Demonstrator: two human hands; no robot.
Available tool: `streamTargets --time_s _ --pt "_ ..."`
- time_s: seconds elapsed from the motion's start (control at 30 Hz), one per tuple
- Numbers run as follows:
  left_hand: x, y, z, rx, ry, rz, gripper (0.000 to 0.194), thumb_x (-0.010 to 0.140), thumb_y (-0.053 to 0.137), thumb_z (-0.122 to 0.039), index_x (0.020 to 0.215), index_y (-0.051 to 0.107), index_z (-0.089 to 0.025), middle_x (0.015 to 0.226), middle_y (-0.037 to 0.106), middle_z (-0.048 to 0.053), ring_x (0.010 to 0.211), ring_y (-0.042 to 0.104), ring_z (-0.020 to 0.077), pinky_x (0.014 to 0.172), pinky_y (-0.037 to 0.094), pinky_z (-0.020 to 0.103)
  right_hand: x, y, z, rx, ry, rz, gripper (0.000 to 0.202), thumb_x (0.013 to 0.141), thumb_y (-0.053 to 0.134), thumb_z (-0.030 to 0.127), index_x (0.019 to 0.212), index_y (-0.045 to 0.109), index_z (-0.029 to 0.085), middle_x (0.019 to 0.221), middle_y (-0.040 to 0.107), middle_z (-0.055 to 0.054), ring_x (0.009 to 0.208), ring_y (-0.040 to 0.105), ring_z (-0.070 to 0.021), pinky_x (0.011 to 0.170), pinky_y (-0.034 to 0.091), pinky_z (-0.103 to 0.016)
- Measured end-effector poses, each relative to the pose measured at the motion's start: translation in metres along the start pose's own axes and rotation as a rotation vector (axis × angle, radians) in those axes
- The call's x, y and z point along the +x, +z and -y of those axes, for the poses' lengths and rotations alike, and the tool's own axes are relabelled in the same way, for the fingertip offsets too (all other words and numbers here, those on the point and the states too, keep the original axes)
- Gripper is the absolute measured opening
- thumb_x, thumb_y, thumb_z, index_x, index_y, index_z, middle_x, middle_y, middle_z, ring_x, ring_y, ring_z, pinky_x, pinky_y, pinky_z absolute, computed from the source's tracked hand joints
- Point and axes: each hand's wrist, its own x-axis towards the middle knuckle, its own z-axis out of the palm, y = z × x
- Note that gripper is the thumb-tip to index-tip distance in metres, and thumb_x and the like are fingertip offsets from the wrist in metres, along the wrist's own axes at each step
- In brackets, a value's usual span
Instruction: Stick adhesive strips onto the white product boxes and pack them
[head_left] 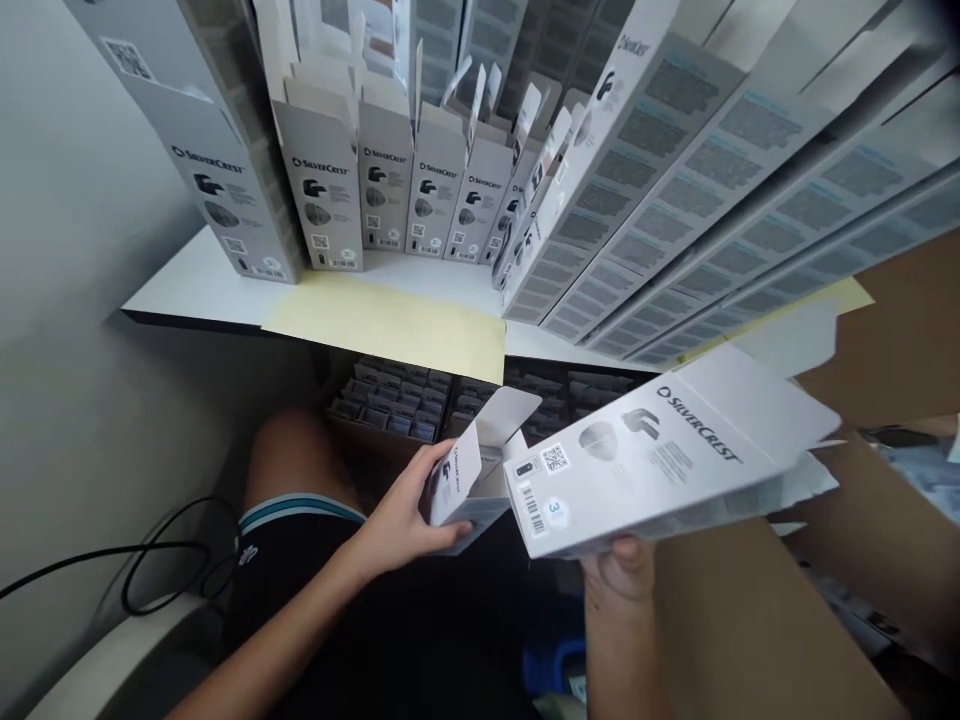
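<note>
My left hand (409, 515) is closed around a small SilverCrest carton (455, 478) whose top flaps stand up. Something printed shows inside its opening. In my right hand (622, 570) is a larger, longer SilverCrest carton (622, 450), gripped from below and tilted. Its flaps spread apart at the upper right, and its closed end faces the small carton. The two cartons are very close together over my lap; whether they touch I cannot tell. Most of my right fingers are hidden behind the big carton.
SilverCrest cartons (324, 190) stand in a row on a white table (202, 280), several with raised flaps. A yellow sheet (405, 320) overhangs the edge. Beneath are boxes of small packs (394, 395). Cardboard (735, 610) lies at right, a black cable (127, 550) at left.
</note>
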Motion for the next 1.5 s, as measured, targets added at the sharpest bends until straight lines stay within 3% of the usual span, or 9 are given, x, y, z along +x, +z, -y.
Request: streamTargets --time_s 0.13,0.33,0.5,0.67,0.87,1.1,1.27,1.4,1.5 --pt "-0.002 0.0 0.006 0.051 -0.014 0.05 0.091 0.068 0.084 -0.024 0.145 0.037 -0.03 0.138 0.05 0.01 0.129 0.051 0.0329 0.113 0.039 0.05 0.004 -0.007 -0.003 -0.06 -0.032 -0.028 0.076 0.072 0.074 0.065 0.14 0.05 0.04 0.135 0.066 -0.003 0.126 0.061 -0.0316 0.095 0.058 -0.052" --pt "-0.005 0.007 0.009 0.088 0.048 0.096 0.092 0.067 0.083 -0.024 0.147 0.036 -0.031 0.139 0.049 0.009 0.127 0.051 0.0313 0.109 0.043 0.046 0.001 -0.015 -0.012 -0.11 0.043 0.034 0.085 0.067 0.085 0.049 0.141 0.05 0.03 0.135 0.065 -0.01 0.128 0.059 -0.0344 0.097 0.055 -0.056" --pt "-0.008 0.013 0.011 0.034 0.063 0.099 0.094 0.066 0.085 -0.03 0.146 0.036 -0.031 0.137 0.051 0.009 0.125 0.053 0.0311 0.106 0.045 0.044 0.0 -0.017 -0.015 -0.142 0.046 0.05 0.085 0.065 0.087 0.049 0.14 0.052 0.03 0.134 0.066 -0.01 0.126 0.06 -0.0334 0.097 0.056 -0.054" --pt "-0.01 0.013 0.012 0.063 0.086 0.096 0.093 0.065 0.084 -0.03 0.145 0.036 -0.03 0.135 0.052 0.01 0.122 0.055 0.0313 0.102 0.048 0.043 0.004 -0.039 -0.02 -0.226 0.04 0.085 0.076 0.061 0.09 0.043 0.13 0.06 0.031 0.135 0.066 -0.007 0.123 0.062 -0.0327 0.097 0.056 -0.052" --pt "-0.009 0.017 0.018 0.089 0.105 0.091 0.091 0.065 0.084 -0.028 0.143 0.039 -0.029 0.133 0.052 0.011 0.121 0.055 0.0318 0.101 0.048 0.043 -0.001 -0.055 -0.031 -0.264 0.11 0.092 0.069 0.059 0.092 0.034 0.122 0.066 0.028 0.119 0.075 -0.007 0.114 0.067 -0.0333 0.092 0.059 -0.052" --pt "-0.01 0.019 0.018 0.182 0.141 0.041 0.089 0.066 0.081 -0.026 0.144 0.037 -0.03 0.132 0.052 0.011 0.119 0.056 0.032 0.097 0.051 0.042 -0.003 -0.051 -0.024 -0.252 0.209 0.205 0.068 0.061 0.091 0.019 0.123 0.067 0.033 0.122 0.075 -0.003 0.109 0.071 -0.03 0.091 0.062 -0.049" --pt "-0.009 0.029 0.019 0.288 0.201 -0.042 0.088 0.07 0.076 -0.023 0.145 0.032 -0.032 0.13 0.05 0.011 0.116 0.058 0.0314 0.091 0.053 0.04 -0.006 -0.039 -0.017 -0.254 0.221 0.127 0.069 0.067 0.088 0.023 0.13 0.061 0.033 0.128 0.071 -0.005 0.114 0.069 -0.0292 0.095 0.059 -0.047" --pt "-0.003 0.044 0.028 0.408 0.249 -0.185 0.088 0.07 0.073 -0.019 0.146 0.031 -0.031 0.128 0.05 0.012 0.115 0.059 0.0314 0.091 0.054 0.043 -0.02 -0.017 -0.007 -0.286 0.247 0.062 0.07 0.084 0.075 0.031 0.146 0.043 0.034 0.144 0.059 -0.008 0.128 0.06 -0.0285 0.105 0.052 -0.046" --pt "0.003 0.057 0.036 0.42 0.311 -0.214 0.083 0.072 0.072 -0.019 0.146 0.034 -0.027 0.126 0.051 0.013 0.114 0.06 0.0304 0.092 0.056 0.043 -0.032 -0.005 -0.001 -0.287 0.241 0.082 0.079 0.085 0.073 0.038 0.152 0.03 0.035 0.153 0.047 -0.008 0.134 0.054 -0.0303 0.105 0.052 -0.044"
